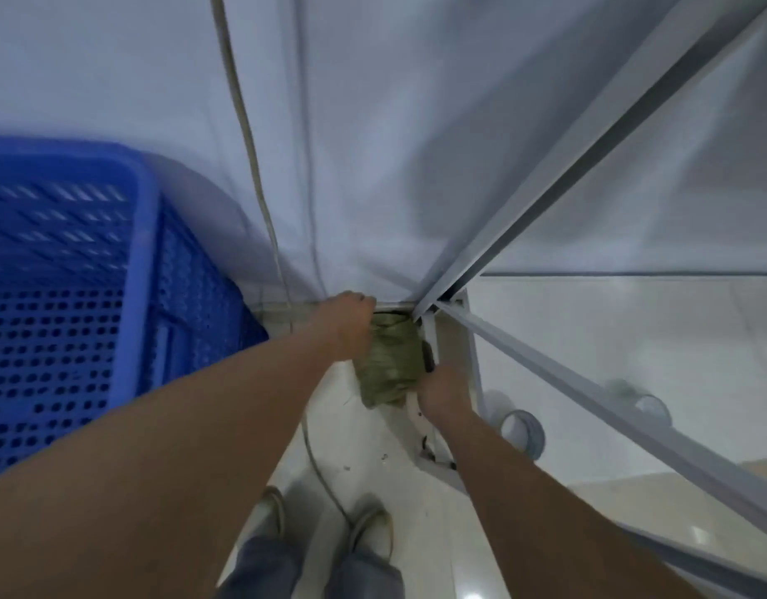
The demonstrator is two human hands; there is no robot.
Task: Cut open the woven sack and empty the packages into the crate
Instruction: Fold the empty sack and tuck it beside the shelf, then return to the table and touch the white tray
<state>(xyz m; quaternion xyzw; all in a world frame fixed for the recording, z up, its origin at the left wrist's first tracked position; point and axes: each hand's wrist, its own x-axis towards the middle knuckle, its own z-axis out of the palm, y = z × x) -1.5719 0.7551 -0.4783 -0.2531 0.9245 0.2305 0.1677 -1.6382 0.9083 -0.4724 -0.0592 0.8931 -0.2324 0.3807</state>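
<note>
A green woven sack lies crumpled on the floor in the corner between the wall and a grey metal frame. My left hand grips its upper left side. My right hand is closed on its lower right edge. Both arms reach straight down. A blue perforated plastic crate stands to the left of the sack, its opening facing up. I see no packages and no cutting tool. The picture is blurred by motion.
A grey metal frame with diagonal bars runs from the corner to the right. Two castor wheels stand on the pale tiled floor. A cable hangs down the wall and trails across the floor. My two shoes show below.
</note>
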